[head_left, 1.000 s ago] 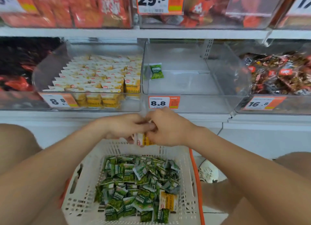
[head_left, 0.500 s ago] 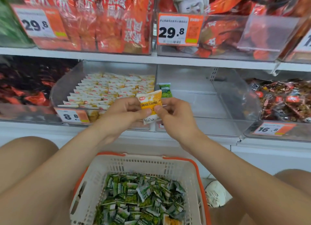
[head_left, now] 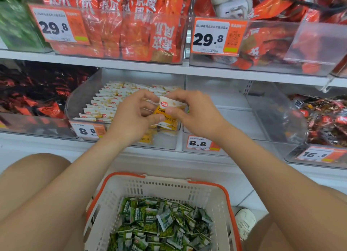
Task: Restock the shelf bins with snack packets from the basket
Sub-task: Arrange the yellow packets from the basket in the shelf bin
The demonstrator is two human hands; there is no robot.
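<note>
Both hands hold a small stack of yellow-and-white snack packets (head_left: 167, 108) over the front right corner of a clear shelf bin (head_left: 78, 100). My left hand (head_left: 133, 115) grips the stack from the left; my right hand (head_left: 191, 112) pinches it from the right. The bin holds neat rows of the same yellow-and-white packets (head_left: 105, 102). Below, between my knees, stands a white basket with an orange rim (head_left: 165, 187), filled with green snack packets (head_left: 159, 224).
To the right is a nearly bare clear bin (head_left: 234, 108) tagged 8.8, then a bin of dark packets (head_left: 323, 119). Dark red packets (head_left: 33, 93) fill the left bin. Orange bags (head_left: 131, 25) fill the shelf above. A white shoe (head_left: 246, 222) is beside the basket.
My hands have lifted the yellow packets from just above the basket up to the bin's front corner. The camera tilted upward, so the upper shelf now shows.
</note>
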